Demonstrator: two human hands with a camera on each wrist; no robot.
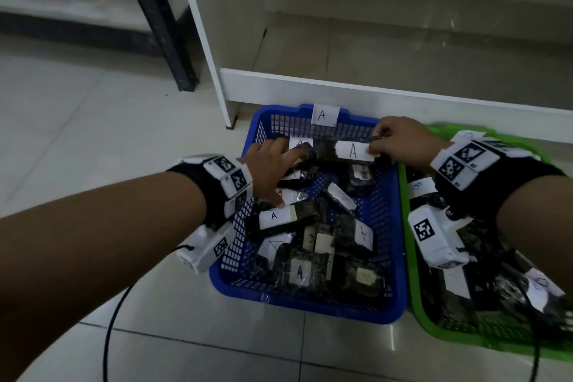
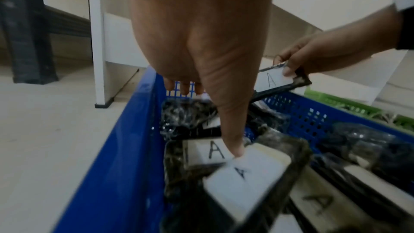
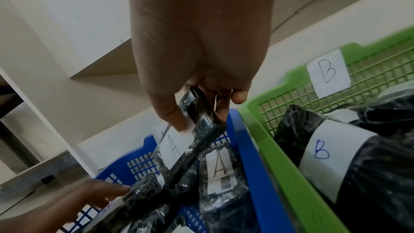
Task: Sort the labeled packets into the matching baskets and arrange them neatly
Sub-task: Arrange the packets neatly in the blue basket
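A blue basket point(image 1: 310, 310) tagged A stands on the floor and holds several black packets labeled A. To its right is a green basket point(image 1: 415, 304) tagged B, with B packets point(image 3: 331, 157) inside. My right hand point(image 1: 376, 141) pinches one A packet point(image 1: 353, 150) by its right end, raised over the blue basket's back part. My left hand point(image 1: 269, 164) reaches into the back left of that basket with straight fingers. Its thumb point(image 2: 235, 148) touches the label of a lying A packet point(image 2: 201, 151).
A white shelf unit point(image 1: 372, 93) stands right behind both baskets, its upright point(image 1: 214, 71) at the blue basket's back left corner. A black leg point(image 1: 161, 25) stands farther left. A black cable point(image 1: 114, 319) loops over the tiled floor under my left arm.
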